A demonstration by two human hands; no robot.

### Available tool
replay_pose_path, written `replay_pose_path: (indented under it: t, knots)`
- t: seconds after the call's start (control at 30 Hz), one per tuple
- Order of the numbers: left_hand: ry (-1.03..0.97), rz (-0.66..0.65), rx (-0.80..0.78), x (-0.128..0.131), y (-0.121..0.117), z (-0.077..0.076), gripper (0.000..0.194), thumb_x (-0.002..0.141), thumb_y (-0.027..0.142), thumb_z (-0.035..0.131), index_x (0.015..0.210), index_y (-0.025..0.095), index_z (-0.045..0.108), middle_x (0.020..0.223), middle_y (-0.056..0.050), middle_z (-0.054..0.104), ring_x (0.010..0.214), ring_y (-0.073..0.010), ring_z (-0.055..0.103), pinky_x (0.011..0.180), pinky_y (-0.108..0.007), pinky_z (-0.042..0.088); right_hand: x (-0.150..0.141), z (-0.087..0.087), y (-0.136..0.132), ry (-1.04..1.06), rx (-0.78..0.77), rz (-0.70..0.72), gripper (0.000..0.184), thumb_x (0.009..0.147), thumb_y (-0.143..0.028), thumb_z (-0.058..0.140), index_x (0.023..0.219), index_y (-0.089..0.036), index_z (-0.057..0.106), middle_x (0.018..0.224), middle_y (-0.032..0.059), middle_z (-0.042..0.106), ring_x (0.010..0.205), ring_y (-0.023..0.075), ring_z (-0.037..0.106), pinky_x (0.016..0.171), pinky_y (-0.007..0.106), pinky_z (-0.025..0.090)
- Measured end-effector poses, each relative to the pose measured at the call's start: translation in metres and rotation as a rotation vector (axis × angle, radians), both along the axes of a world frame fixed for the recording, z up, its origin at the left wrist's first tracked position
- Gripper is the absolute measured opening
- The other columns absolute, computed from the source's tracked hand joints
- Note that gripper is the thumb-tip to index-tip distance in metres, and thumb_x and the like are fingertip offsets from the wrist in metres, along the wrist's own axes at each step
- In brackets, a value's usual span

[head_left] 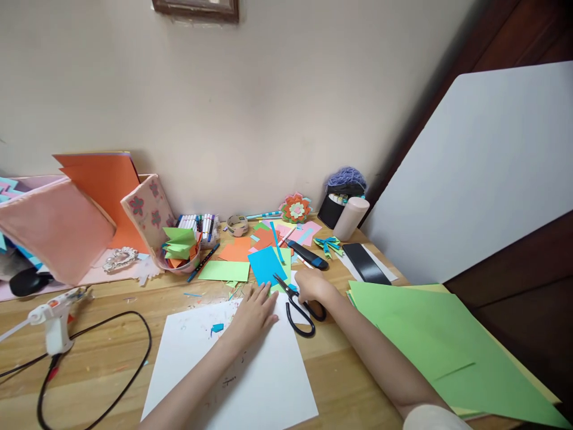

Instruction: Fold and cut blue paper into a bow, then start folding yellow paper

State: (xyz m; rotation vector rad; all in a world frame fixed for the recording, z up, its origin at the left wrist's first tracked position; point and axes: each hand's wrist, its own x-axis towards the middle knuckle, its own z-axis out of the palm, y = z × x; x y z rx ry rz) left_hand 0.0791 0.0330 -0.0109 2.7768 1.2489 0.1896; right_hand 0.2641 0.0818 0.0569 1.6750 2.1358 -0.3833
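Observation:
My left hand [254, 313] lies flat, fingers spread, on a large white sheet of paper [192, 382]; its fingertips reach the lower edge of a blue paper square [264, 267]. My right hand [316, 286] is curled downward just beside the scissors [293, 294], and its fingertips are partly hidden. I cannot tell what, if anything, it grips. The scissors have black handles set apart, and their blades point toward the blue square. Under that square lies light green paper [287, 258]. A small white piece of paper [302, 316] shows beneath the scissors' handles.
A black and blue utility knife [307, 254], paper flower [296, 209] and tape roll [237, 225] lie farther back. To the right are a phone [366, 263], pale bottle [351, 218] and green sheets [430, 346]. A glue gun [58, 328] with its cord stands left.

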Motion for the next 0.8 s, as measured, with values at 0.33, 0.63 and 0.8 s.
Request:
replay_pose_path:
  t: [0.33,0.63,0.8]
  knots:
    - [-0.058,0.100,0.058,0.003,0.001,-0.005,0.047,0.088,0.038,0.043,0.131,0.019,0.044,0.140,-0.015,0.040,0.129,-0.0294,0.036,0.106,-0.053,0.025,0.000,-0.008,0.004,0.083,0.182,-0.110,0.027,0.066,-0.017,0.063,0.092,-0.013,0.067,0.093,0.0172,0.069,0.092,0.0277,0.064,0.071,0.029,0.047]
    - [-0.042,0.208,0.110,0.006,0.017,-0.010,0.048,0.087,0.039,0.042,0.131,0.018,0.044,0.140,-0.015,0.039,0.130,-0.0302,0.034,0.108,-0.055,0.018,0.006,-0.010,0.016,0.178,0.318,-0.233,0.025,0.070,-0.024,0.059,0.089,-0.011,0.067,0.091,0.0180,0.069,0.088,0.0272,0.065,0.067,0.028,0.045]
    - [-0.036,0.244,0.099,0.008,0.024,-0.009,0.049,0.088,0.038,0.040,0.131,0.015,0.043,0.141,-0.017,0.037,0.130,-0.0309,0.034,0.107,-0.056,0.019,0.001,-0.018,0.019,0.251,0.392,-0.256,0.021,0.075,-0.027,0.053,0.088,-0.016,0.065,0.092,0.0125,0.070,0.089,0.0249,0.065,0.066,0.028,0.043]
